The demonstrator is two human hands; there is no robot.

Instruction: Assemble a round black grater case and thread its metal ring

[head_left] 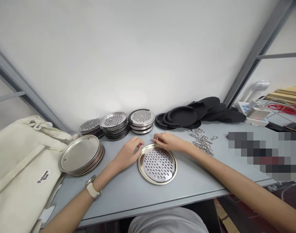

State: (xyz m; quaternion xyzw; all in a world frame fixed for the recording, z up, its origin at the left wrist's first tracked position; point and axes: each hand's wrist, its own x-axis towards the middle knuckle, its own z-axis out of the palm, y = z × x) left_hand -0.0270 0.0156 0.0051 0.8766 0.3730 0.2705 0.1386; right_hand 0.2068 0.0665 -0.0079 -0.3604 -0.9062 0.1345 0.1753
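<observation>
A round grater plate (158, 165) with rows of raised holes lies inside a shallow gold-rimmed metal tray (141, 170) in front of me. My left hand (130, 151) is at the tray's upper left rim, fingers loosely bent and apart from the thumb. Just past the far rim is my right hand (167, 141), its fingers curled but apart, pointing left. I see nothing held in either hand. Whether the fingertips touch the rim is hard to tell.
Stacked metal trays (81, 153) stand left, beside a cream canvas bag (24, 168). Grater stacks (114, 124) (141, 121) line the wall. Black round holders (183, 116) overlap at the back right, with loose carabiners (202, 142) in front. A white device (257, 115) with cables sits far right.
</observation>
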